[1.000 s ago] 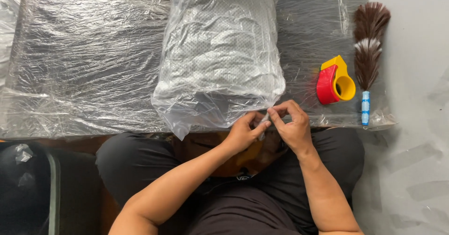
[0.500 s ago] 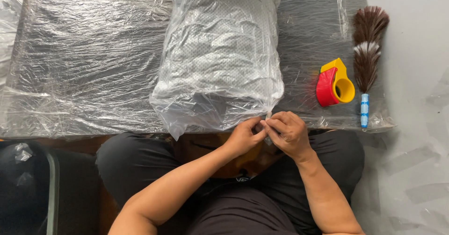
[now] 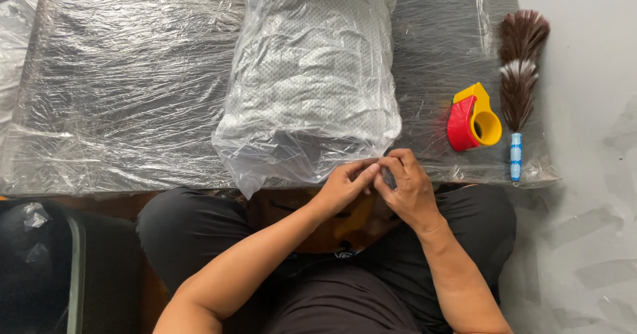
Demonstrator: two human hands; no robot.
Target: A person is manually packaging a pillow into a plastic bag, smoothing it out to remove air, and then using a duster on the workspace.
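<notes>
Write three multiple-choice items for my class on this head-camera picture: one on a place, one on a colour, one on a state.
1. Where does the feather duster lie?
A. right of the tape dispenser
B. on the bagged bundle
C. in the lap

2. What colours is the tape dispenser?
A. blue and white
B. red and yellow
C. green

3. What are the left hand and right hand doing?
A. resting apart on the knees
B. holding the duster
C. pinching the clear plastic bag at its near corner

Key: 1 A, it lies at the far right edge; 2 B, red body, yellow ring; 3 C, fingertips meet on the plastic.
</notes>
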